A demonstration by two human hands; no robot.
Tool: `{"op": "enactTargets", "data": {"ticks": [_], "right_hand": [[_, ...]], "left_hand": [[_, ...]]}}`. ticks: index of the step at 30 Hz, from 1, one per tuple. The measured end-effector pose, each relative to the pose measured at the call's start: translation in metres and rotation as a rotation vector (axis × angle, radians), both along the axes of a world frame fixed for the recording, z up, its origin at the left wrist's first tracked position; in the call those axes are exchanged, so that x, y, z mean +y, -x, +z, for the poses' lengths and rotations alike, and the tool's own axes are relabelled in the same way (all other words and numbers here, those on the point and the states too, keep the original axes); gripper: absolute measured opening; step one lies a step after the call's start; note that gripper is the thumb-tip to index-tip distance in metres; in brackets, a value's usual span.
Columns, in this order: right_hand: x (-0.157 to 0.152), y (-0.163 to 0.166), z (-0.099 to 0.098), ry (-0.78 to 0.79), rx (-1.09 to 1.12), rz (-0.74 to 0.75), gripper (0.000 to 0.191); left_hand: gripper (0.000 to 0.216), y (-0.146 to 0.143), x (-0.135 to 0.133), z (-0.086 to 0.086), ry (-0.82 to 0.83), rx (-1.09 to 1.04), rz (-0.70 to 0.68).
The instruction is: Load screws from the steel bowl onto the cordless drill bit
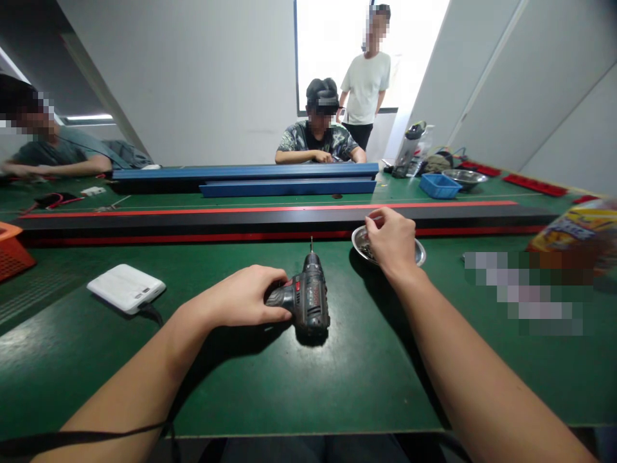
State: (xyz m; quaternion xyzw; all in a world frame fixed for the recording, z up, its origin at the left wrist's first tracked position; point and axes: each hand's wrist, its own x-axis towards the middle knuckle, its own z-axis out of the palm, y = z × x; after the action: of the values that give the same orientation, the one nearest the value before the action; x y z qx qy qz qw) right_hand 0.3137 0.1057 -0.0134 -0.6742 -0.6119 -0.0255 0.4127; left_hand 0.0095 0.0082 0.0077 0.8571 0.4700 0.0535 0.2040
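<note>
A black cordless drill (pixel 313 299) lies on its side on the green table, its bit pointing away from me. My left hand (pixel 245 294) is closed round the drill's grip. To the right of it stands a shallow metal bowl (pixel 421 253) with small metal pieces in it, too small to tell apart. My right hand (pixel 394 238) is over this bowl with thumb and fingertips drawn together in a pinch; I cannot make out what is between them. Just beyond the drill and bowl runs a long black bar with red edges (pixel 241 222).
A white power bank (pixel 126 288) with a cable lies left, near an orange basket (pixel 14 252). Blue rails (pixel 289 188) lie farther back. A blue tray (pixel 439 186), another metal bowl (pixel 465 177) and a snack bag (pixel 578 231) are right. Three other people are around the table.
</note>
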Motion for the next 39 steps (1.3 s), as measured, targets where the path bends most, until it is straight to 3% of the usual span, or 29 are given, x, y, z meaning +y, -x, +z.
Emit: {"op": "enactTargets", "data": {"ticks": [13,20,25,33,39], "right_hand": [[0.002,-0.003,-0.008,0.071,-0.155,0.010,0.031],[-0.013,0.027,-0.002,-0.077,-0.034,0.286,0.021],[-0.024,0.057,-0.019,-0.062,0.115,0.463,0.015],[-0.014,0.069,-0.046,0.050,0.110,0.482,0.018],[-0.005,0.075,-0.059,0.116,0.318,0.516,0.018]], "left_hand": [[0.037,-0.002,0.001,0.000,0.004,0.021,0.008],[0.038,-0.003,0.000,0.002,0.054,-0.005,-0.027],[0.043,-0.003,-0.004,0.009,0.215,-0.009,-0.084],[0.056,-0.003,-0.006,0.011,0.336,-0.007,-0.132],[0.058,-0.002,-0.006,0.009,0.328,0.000,-0.126]]}}
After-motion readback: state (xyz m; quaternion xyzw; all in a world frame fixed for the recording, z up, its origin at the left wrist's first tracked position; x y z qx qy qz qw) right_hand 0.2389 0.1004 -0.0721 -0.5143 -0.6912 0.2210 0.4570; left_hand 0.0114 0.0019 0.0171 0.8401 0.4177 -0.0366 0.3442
